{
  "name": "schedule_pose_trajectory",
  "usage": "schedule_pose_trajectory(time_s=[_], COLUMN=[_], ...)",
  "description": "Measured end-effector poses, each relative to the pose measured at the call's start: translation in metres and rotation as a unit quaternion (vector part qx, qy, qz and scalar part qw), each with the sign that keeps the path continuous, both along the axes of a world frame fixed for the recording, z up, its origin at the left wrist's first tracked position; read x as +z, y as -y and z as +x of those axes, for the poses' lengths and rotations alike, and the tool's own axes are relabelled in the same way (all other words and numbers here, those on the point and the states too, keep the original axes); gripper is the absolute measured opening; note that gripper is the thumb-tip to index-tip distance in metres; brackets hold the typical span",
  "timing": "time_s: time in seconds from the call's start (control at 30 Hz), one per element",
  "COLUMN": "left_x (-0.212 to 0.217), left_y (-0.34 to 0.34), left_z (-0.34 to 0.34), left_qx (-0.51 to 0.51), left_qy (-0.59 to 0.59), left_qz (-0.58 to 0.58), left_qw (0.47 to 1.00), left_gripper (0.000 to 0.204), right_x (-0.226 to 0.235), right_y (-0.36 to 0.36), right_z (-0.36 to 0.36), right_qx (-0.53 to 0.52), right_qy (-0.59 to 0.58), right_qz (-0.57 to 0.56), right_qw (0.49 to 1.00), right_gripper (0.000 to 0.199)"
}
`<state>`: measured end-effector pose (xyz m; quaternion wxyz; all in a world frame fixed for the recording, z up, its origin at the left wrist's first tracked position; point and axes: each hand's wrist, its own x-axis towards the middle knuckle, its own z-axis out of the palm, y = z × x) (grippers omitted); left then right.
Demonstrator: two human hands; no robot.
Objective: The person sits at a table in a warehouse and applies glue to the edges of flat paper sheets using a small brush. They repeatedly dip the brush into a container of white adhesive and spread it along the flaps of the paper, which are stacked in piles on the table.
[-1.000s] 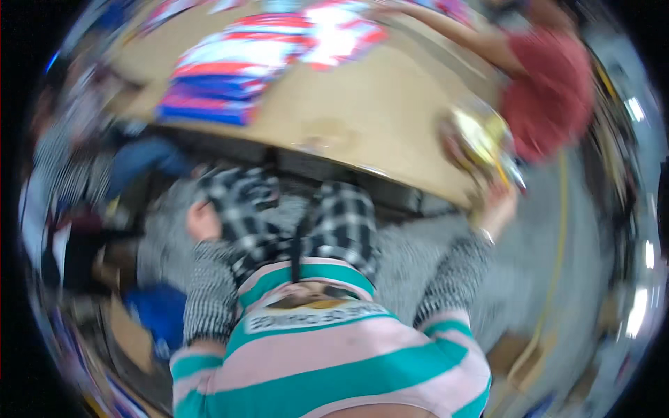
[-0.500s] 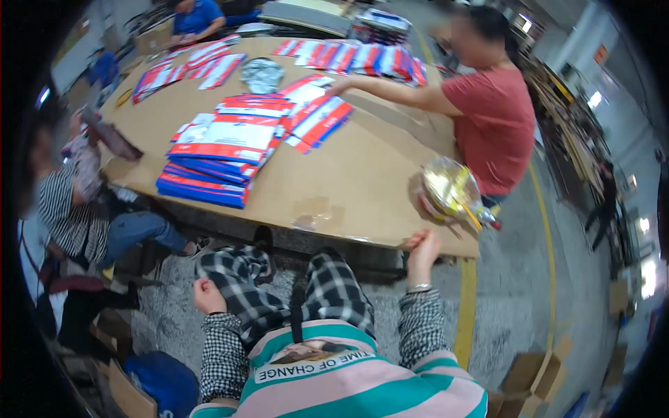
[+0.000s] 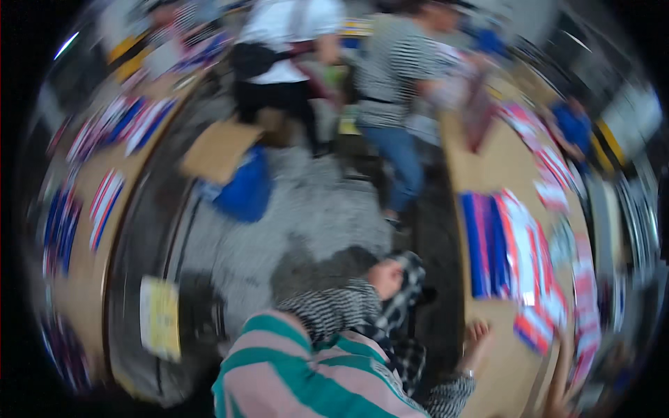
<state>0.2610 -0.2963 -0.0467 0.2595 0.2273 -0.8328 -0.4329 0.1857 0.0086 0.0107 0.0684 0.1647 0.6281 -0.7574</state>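
Observation:
The whole view is smeared by motion. My left hand [image 3: 387, 279] hangs in front of my body over my checked trousers, touching no table; its fingers are too blurred to read. Beside the edge of the right-hand table [image 3: 498, 362], my right hand [image 3: 477, 338] is loosely open, its fingers a little apart and nothing visible in them. Nearest to it on that table lies a stack of flat red, white and blue packages [image 3: 516, 244], with a few loose packages [image 3: 535, 327] at its near end.
A grey floor aisle [image 3: 306, 209] runs between two tables. In it stand a blue bag [image 3: 244, 188] with a cardboard piece [image 3: 221, 150], a person in stripes [image 3: 394, 76] and a person in white [image 3: 293, 35]. The left table [image 3: 83, 279] bears more packages. A co-worker's forearm [image 3: 561, 369] shows lower right.
My view has swung sharply left, so the packed table now lies on my right and the aisle ahead. My right hand remains near the table edge; my left is before my body.

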Motion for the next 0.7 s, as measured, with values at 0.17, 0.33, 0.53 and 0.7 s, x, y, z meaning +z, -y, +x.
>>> schedule_pose_trajectory(time_s=[0.17,0.33,0.53,0.7], left_x=[-0.002,0.006,0.037,0.014], left_y=[-0.001,-0.004,-0.008,-0.026], left_z=[0.012,0.009,-0.001,-0.005], left_qx=[0.041,0.051,0.087,0.026], left_qy=[-0.034,-0.002,-0.017,0.111], left_qz=[0.019,0.017,0.005,0.07], left_qw=[0.998,0.999,0.996,0.991], left_gripper=[0.005,0.006,0.005,0.009], right_x=[-0.036,-0.038,-0.05,-0.094], right_y=[-0.041,-0.042,-0.031,-0.053], right_z=[-0.044,-0.054,-0.061,-0.054], right_qx=[-0.051,-0.091,-0.084,-0.061], right_qy=[0.031,0.025,-0.066,-0.133], right_qz=[0.081,0.19,0.268,0.248], right_qw=[0.995,0.977,0.957,0.958], right_gripper=[0.056,0.036,0.03,0.02])
